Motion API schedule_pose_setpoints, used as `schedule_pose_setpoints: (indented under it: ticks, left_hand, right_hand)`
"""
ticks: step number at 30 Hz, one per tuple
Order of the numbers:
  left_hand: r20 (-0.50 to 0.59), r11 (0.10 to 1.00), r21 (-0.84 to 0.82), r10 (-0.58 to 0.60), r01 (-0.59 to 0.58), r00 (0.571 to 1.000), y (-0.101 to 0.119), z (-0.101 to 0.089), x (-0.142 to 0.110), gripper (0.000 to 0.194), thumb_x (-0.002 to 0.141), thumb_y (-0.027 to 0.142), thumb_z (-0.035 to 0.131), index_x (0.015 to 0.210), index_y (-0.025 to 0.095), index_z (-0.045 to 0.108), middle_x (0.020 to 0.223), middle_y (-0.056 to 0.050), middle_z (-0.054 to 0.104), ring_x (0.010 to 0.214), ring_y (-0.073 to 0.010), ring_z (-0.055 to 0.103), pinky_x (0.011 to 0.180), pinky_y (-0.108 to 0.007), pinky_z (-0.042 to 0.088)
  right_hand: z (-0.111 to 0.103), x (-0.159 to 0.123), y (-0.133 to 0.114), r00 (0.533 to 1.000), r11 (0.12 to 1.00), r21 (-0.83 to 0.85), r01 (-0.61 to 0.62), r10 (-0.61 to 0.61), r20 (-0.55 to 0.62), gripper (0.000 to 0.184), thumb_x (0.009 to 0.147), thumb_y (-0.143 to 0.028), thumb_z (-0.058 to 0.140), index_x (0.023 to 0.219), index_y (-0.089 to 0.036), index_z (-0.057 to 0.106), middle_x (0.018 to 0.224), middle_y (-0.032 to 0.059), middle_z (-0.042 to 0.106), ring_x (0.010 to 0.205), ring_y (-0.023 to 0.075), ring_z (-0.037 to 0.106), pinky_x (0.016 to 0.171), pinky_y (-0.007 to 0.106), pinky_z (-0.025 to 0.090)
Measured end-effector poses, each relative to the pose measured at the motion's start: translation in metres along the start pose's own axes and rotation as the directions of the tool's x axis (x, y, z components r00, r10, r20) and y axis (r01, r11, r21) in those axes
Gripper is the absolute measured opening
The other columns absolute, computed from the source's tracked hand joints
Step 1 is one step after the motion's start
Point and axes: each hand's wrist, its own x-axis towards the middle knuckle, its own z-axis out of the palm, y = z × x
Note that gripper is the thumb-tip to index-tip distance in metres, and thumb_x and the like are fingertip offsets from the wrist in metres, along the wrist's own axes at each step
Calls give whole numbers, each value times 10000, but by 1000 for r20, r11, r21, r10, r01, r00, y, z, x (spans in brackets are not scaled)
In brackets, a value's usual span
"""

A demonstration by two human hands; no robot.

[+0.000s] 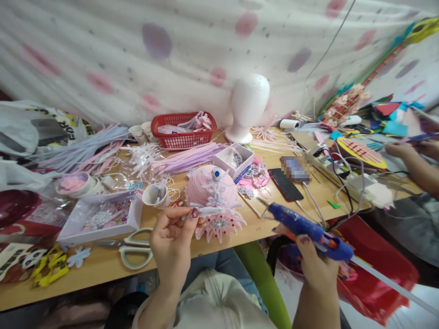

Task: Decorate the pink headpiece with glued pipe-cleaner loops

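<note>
My right hand [317, 260] is wrapped round a blue hot glue gun [305, 228], its nozzle pointing left over the table edge and a long glue stick [387, 278] trailing from its back. The thumb and finger of my left hand [176, 237] are pinched together; what they hold is too small to make out. Just beyond that hand sits a pink, yarn-covered dome-shaped piece [202, 187] with a blue gem [216, 173] on top. At its front is a pink petalled flower [221, 224] with red and pale blue beads. Green-handled scissors [135, 251] lie left of my left hand.
A white foam head [248, 105] stands at the back beside a red basket [183, 141] of pipe cleaners. White bead box [99, 228], paper cup [156, 196] and phones [285, 184] lie around. At right are a power strip [370, 192] and another person's hand [399, 153].
</note>
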Motion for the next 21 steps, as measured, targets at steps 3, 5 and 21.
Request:
schedule_pose_setpoints:
  ticks: [3,5,21]
  left_hand:
    - [5,1000,9,22,-22,1000,-1,0,-1,239,737,335,870,783,181,693,656,15,736,536,-141,720,525,-210,599]
    - [-8,999,21,31,-31,999,-2,0,-1,234,738,330,868,784,179,695,645,13,731,527,-145,715,518,-216,595]
    - [-81,989,106,114,-105,990,-10,1,6,224,758,320,863,894,177,756,698,10,777,583,-135,740,605,-209,633]
  right_hand:
    - [-11,17,30,975,933,-315,-172,116,-189,434,802,-606,715,777,-178,781,792,116,787,794,319,732,767,435,564]
    - [-10,35,49,963,881,-411,-234,153,-219,529,788,-671,647,782,-158,775,821,156,793,901,374,741,855,474,543]
    - [-22,42,57,887,708,-543,-451,285,-364,740,779,-745,592,1057,-68,703,808,172,713,755,356,663,669,430,460]
